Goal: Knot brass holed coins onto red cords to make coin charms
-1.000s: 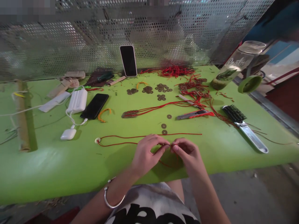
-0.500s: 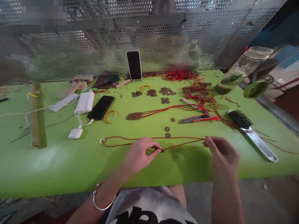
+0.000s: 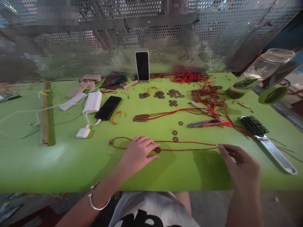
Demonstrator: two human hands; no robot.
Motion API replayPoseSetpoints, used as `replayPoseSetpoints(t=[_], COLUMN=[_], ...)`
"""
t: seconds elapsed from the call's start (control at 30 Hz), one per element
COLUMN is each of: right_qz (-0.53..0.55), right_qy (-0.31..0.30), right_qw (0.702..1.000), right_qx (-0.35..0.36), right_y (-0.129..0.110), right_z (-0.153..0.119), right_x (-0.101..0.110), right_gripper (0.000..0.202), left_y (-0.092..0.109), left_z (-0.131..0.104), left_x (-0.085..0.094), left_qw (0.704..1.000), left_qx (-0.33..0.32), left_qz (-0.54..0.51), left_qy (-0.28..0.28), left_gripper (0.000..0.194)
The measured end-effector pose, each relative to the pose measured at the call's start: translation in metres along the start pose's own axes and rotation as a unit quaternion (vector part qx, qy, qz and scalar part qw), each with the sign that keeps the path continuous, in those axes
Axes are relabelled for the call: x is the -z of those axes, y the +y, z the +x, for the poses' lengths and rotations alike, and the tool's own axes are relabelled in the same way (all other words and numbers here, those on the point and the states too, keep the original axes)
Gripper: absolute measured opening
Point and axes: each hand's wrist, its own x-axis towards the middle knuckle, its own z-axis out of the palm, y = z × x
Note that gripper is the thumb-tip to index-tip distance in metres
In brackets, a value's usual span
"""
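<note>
A looped red cord lies along the front of the green table, with a pale ring at its left bend. On the cord's nearer strand sits a dark holed coin. Beside that coin, my left hand rests palm down across the cord, thumb and fingers apart. My right hand pinches the near strand's right end between thumb and forefinger; the other strand's end lies loose on the table. Just behind the cord are a few loose coins.
Behind are a strung coin bundle, coin piles and tangled red cord. A utility knife, hairbrush and glass jar stand or lie right. Phones, a power bank and bamboo are left.
My left fingers have let go of the coin, which now lies on the table on the cord. The right hand has drawn the near strand rightward and no longer holds the far strand's end.
</note>
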Motion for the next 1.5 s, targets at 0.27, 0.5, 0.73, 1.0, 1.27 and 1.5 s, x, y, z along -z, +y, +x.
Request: replayPoseSetpoints(t=[0.27, 0.5, 0.73, 1.0, 1.27, 1.5], right_qz=[-0.167, -0.248, -0.223, -0.254, -0.257, -0.291], right_qy=[-0.015, -0.017, -0.046, -0.084, -0.175, -0.138], right_qw=[0.977, 0.95, 0.961, 0.939, 0.883, 0.864], right_qx=[0.131, 0.187, 0.158, 0.215, 0.352, 0.388], right_y=[0.006, 0.008, 0.006, 0.007, -0.002, 0.009], right_z=[0.008, 0.01, 0.012, 0.019, 0.021, 0.034], right_x=[0.004, 0.004, 0.007, 0.014, 0.003, 0.01], right_gripper=[0.04, 0.037, 0.033, 0.028, 0.026, 0.023], left_y=[0.003, -0.003, -0.019, -0.029, -0.029, -0.037], left_z=[0.002, -0.009, -0.025, -0.042, -0.039, -0.045], left_x=[-0.004, 0.004, 0.018, 0.023, 0.024, 0.024], left_qw=[1.0, 1.0, 0.999, 0.997, 0.997, 0.997], left_qx=[-0.023, 0.002, 0.026, 0.047, 0.043, 0.037], left_qz=[0.019, 0.027, 0.046, 0.065, 0.068, 0.07], left_qy=[0.007, 0.013, 0.007, 0.01, 0.015, 0.023], left_gripper=[0.015, 0.014, 0.013, 0.013, 0.013, 0.015])
